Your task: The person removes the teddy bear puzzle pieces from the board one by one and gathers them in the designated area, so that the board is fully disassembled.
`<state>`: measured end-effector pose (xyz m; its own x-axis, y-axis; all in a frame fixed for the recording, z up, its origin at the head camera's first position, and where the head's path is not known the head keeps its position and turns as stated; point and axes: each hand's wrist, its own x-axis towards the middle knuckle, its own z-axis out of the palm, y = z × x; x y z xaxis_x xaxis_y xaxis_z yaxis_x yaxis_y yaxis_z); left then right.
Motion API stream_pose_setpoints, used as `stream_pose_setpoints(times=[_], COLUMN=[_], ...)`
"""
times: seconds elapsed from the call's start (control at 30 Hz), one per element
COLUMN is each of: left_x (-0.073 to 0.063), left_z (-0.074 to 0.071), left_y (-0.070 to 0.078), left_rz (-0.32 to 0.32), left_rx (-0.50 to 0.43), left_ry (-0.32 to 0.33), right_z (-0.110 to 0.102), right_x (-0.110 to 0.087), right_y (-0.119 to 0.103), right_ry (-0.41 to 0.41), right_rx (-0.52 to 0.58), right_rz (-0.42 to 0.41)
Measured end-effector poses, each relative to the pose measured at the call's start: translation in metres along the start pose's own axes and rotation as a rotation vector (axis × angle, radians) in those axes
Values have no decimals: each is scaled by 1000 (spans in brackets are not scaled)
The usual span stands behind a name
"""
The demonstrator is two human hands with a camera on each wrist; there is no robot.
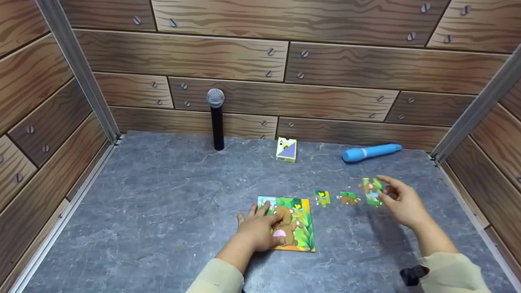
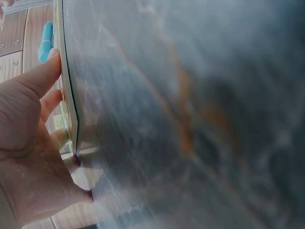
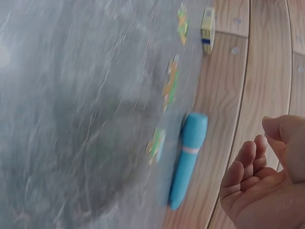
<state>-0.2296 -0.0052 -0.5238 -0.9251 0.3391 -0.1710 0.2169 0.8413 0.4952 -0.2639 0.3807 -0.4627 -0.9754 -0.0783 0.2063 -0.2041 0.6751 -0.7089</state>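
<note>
A square bear puzzle (image 1: 304, 224) lies near the front middle. My left hand (image 1: 255, 228) rests on its left half, fingers spread over the picture; the left wrist view shows the thumb (image 2: 50, 67) and fingers along its edge. My right hand (image 1: 403, 205) is raised to the right, thumb and index finger at the edge of a brown and green puzzle piece (image 1: 369, 185). That piece is hidden in the right wrist view, where the other fingers (image 3: 247, 155) curl in. Three loose pieces lie in a row, left (image 1: 322, 198), middle (image 1: 348, 198) and right (image 1: 374, 200).
Behind the pieces lies a blue microphone-shaped stick (image 1: 371, 152). A yellow and purple card box (image 1: 286, 149) stands at the back middle, and a black microphone (image 1: 217, 123) stands upright to its left. Wood-patterned walls (image 1: 229, 58) enclose the grey table (image 1: 145, 212).
</note>
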Motion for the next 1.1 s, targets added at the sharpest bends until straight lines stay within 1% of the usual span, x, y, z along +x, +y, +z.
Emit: stream_pose_setpoints(times=[0.1, 0.33, 0.4, 0.57, 0.7, 0.83, 0.9, 1.1], left_x=[0, -1, 0, 1, 1, 1, 0, 0], left_z=[0, -3, -3, -2, -1, -1, 0, 0], left_y=[0, 1, 0, 0, 0, 0, 0, 0], left_rz=[2, 13, 16, 13, 9, 7, 10, 13], left_rx=[5, 9, 11, 7, 14, 15, 15, 12], left_ry=[-1, 4, 5, 0, -9, -14, -13, -6], right_z=[-6, -17, -20, -23, -23, -24, -24, -26], right_x=[-1, -2, -2, -3, -4, -5, -5, -3], right_y=[13, 42, 49, 65, 76, 85, 88, 93], right_ry=[22, 24, 30, 58, 62, 18, 0, -45], right_rx=[-3, -54, -73, -103, -113, -121, -124, -140], right_rz=[32, 158, 183, 219, 275, 345, 367, 400])
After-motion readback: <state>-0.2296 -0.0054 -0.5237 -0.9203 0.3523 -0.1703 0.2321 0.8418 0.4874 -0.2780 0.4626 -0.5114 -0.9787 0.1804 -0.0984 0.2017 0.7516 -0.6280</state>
